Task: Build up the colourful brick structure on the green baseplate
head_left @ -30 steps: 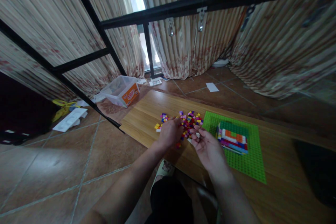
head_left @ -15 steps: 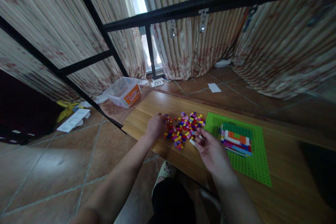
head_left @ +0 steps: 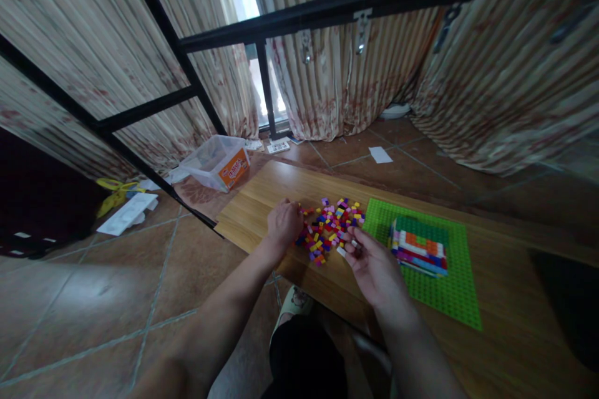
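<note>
A loose heap of small toy building bricks [head_left: 334, 219] in pink, yellow, red, purple and orange lies on the wooden table. At its left edge is my left hand [head_left: 284, 225], back upward, with fingers curled down among the bricks. Its fingertips, and anything in them, are hidden. My right hand [head_left: 372, 268] is half turned up on the heap's right side, its fingers closed around small white bricks [head_left: 342, 252]. Just right of it, a layered block of stacked bricks [head_left: 418, 249] stands on a green baseplate [head_left: 456, 290].
The long wooden table [head_left: 276, 184] runs across in front of me, with a dark flat object [head_left: 566, 299] at its right end. On the floor stand a clear plastic bin [head_left: 218, 159] with an orange label and a white tray-like piece [head_left: 128, 213]. A black metal frame [head_left: 224, 40] crosses ahead.
My left hand has shifted slightly right, farther over the heap's left edge. The right hand stays nearly in place with the white bricks. The view has moved a little.
</note>
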`<state>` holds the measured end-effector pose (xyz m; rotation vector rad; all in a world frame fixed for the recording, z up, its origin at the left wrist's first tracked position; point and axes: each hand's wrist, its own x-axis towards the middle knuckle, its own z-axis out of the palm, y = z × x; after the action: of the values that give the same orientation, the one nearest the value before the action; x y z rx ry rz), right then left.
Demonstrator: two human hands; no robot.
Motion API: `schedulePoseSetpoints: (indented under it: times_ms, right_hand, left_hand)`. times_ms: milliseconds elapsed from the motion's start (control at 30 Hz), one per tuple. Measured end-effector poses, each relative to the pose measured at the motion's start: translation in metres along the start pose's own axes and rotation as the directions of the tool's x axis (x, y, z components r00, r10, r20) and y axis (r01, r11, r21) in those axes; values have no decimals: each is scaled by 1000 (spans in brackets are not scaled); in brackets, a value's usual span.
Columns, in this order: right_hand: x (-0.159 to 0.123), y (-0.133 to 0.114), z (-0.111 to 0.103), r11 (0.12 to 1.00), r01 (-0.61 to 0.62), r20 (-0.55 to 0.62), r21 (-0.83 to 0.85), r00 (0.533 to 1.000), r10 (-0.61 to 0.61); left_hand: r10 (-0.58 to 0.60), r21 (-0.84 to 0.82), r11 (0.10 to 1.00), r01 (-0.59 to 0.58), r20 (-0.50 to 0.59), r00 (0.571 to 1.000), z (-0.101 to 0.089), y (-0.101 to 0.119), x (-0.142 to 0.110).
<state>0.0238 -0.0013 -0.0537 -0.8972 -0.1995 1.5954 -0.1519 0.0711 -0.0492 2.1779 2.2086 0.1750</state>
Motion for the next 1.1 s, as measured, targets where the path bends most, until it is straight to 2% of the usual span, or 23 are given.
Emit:
schedulePoseSetpoints:
  times_ms: [133,233,333,433,500,700,800,900,1100]
  right_hand:
    - [-1,0,0,999,33,9,-39,999,-33]
    - [-2,2,3,988,86,32,-125,996,-82]
    - [-4,5,8,968,134,96,-211,989,-116]
    - [-7,8,11,953,129,123,-276,988,-98]
    - [-8,9,11,948,117,109,-298,990,-88]
    - [-6,11,10,979,50,36,-200,998,-44]
    - [1,17,7,963,112,-11,-247,993,-119]
    - [10,26,3,919,196,6,-342,979,-206]
    - [13,31,6,915,195,44,-353,980,-192]
  left_hand:
    - [10,-80,997,-12,-25,1000,-9,4,-4]
    - [58,-263,962,-73,-67,996,-21,12,-21]
    - [163,-529,834,-157,-35,986,-31,25,-44]
    - [218,-732,667,-141,11,976,-31,37,-63]
    - [222,-801,588,-110,29,975,-29,41,-68]
    - [205,-843,532,-83,33,978,-19,39,-68]
    - [178,-860,506,-66,29,984,-11,35,-68]
    - [149,-866,498,-45,34,988,-3,32,-68]
    - [98,-862,504,-50,0,995,3,32,-67]
